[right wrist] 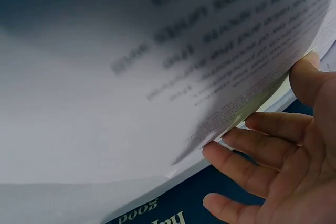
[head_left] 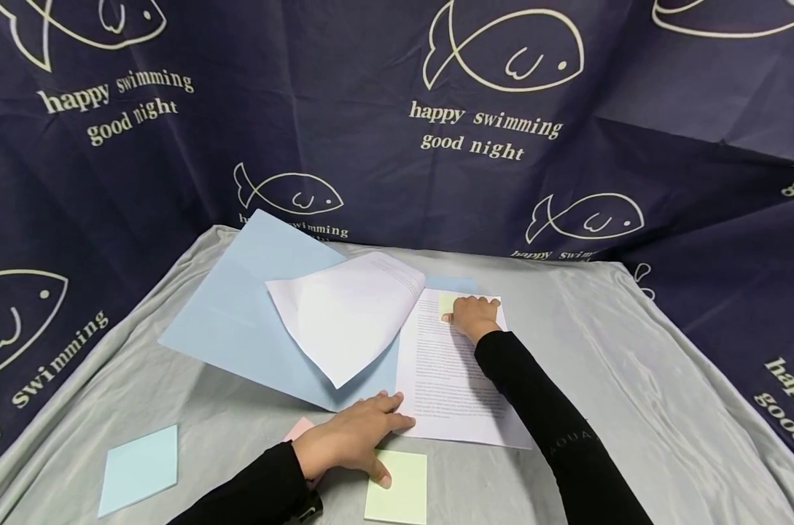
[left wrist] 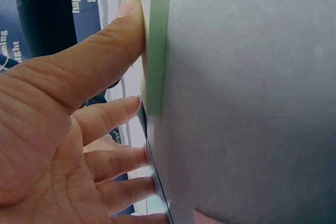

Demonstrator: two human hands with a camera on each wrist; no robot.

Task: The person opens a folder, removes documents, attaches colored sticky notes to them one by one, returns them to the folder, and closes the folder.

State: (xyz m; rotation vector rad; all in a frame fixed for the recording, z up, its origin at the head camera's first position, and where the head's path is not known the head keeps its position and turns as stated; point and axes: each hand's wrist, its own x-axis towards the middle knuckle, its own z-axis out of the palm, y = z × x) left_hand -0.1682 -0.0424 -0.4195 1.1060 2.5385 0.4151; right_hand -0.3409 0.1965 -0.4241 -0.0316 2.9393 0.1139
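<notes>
A printed sheet (head_left: pixel 449 379) lies flat in a light blue folder (head_left: pixel 219 306). Its upper right corner carries a pale yellow-green sticky note (head_left: pixel 445 303), partly covered by my right hand (head_left: pixel 473 316), whose fingers press on it. In the right wrist view those fingers (right wrist: pixel 252 174) look fairly straight along the paper's edge. My left hand (head_left: pixel 352 436) is spread low, fingertips on the bottom left edge of the sheet. Its thumb (left wrist: pixel 113 40) rests on a yellow-green sticky note pad (head_left: pixel 403 502). A pink pad (head_left: pixel 298 429) is mostly hidden behind that hand.
Left of the sheet, a curled white page (head_left: pixel 344 313) leans over the folder's raised cover. A light blue sticky note pad (head_left: pixel 141 470) lies at the front left. Grey cloth (head_left: pixel 606 350) covers the table, with a dark fish-print curtain (head_left: pixel 370 109) behind.
</notes>
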